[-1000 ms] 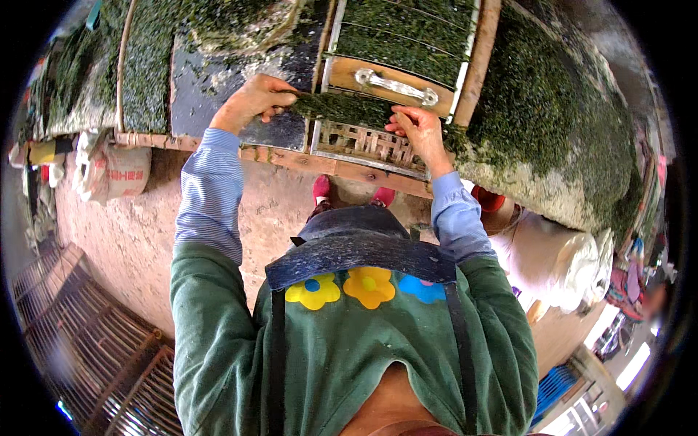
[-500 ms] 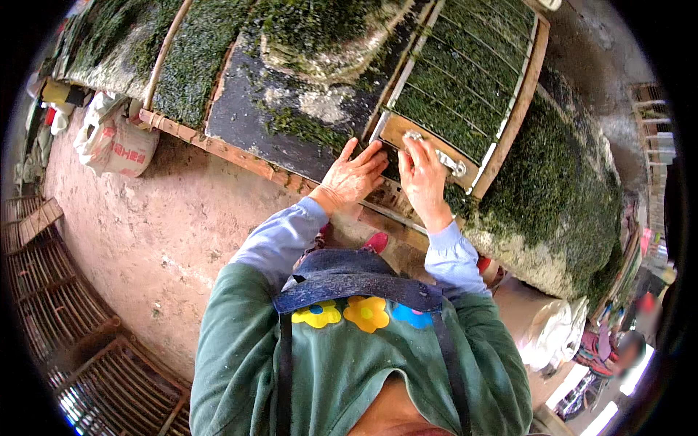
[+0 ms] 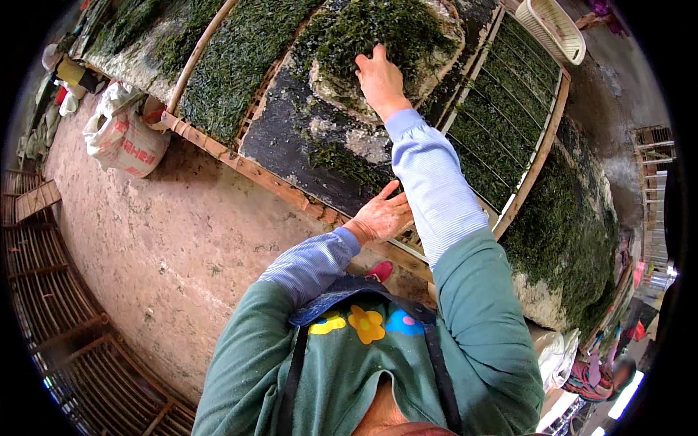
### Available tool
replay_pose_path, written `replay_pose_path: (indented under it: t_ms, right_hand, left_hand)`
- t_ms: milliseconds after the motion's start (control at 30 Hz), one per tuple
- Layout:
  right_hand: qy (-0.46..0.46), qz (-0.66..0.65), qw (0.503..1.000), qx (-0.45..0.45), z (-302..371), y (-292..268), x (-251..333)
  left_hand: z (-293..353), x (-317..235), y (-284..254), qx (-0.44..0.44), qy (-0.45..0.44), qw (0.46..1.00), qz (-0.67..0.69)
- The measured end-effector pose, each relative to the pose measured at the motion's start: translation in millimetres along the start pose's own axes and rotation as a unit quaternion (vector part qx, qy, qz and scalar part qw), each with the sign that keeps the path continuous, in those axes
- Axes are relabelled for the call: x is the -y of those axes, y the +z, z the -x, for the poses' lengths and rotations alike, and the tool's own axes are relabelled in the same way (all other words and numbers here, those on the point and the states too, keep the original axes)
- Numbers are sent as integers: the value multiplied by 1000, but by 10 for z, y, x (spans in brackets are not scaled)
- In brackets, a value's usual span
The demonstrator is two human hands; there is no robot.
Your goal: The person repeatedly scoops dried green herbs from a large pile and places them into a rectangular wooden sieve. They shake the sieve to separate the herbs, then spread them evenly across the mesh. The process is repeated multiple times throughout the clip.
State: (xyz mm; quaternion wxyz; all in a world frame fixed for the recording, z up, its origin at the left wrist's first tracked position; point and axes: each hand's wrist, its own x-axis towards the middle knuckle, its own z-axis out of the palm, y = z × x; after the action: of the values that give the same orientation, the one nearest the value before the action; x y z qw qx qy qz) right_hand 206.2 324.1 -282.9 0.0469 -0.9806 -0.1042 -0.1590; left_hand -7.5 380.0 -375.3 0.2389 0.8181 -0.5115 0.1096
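A heap of dark green, seaweed-like strands lies on a pale cloth at the far middle of the bench. My right hand is on its near side, fingers bent and closing into the strands; what the fingertips hold is partly hidden. Below it, my left hand rests with spread fingers by the near corner of a black board, beside a slatted frame filled with the same strands. My right forearm covers the frame's near wooden end.
Another bed of green strands lies left of the board, along a wooden rim. A white sack stands on the floor at left. A cream basket sits far right. More green strands cover a mound at right.
My right hand has left the metal fitting on the frame's wooden end and reached forward to the green heap. My left hand stays near the board's edge. The view has shifted.
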Motion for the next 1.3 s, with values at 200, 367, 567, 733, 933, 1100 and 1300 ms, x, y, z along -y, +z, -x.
replay_pose_path:
  t_ms: [200, 367, 567, 733, 933, 1100, 1300]
  right_hand:
    - [251, -530, 809, -46, 520, -102, -21]
    - [285, -731, 616, -74, 1176, -207, -58]
    - [395, -768, 485, -135, 2408, -381, -209]
    - [446, -765, 403, -230, 3434, -580, -662]
    - [364, -67, 924, 97, 3684, -1172, -818]
    - [186, 124, 967, 121, 3981, -773, -849]
    - [173, 76, 981, 34, 4187, -859, -1098]
  left_hand:
    - [27, 24, 78, 5, 6, 1000, 28]
    - [-42, 29, 122, -19, 21, 998, 54]
    - [-19, -20, 113, 117, -25, 989, -92]
    - [-80, -140, 0, 112, -27, 987, -108]
    - [-113, -206, 14, 176, -53, 970, -161]
    - [-166, -330, -88, 210, -68, 954, -204]
    - [-190, -437, -123, 137, -65, 970, -190]
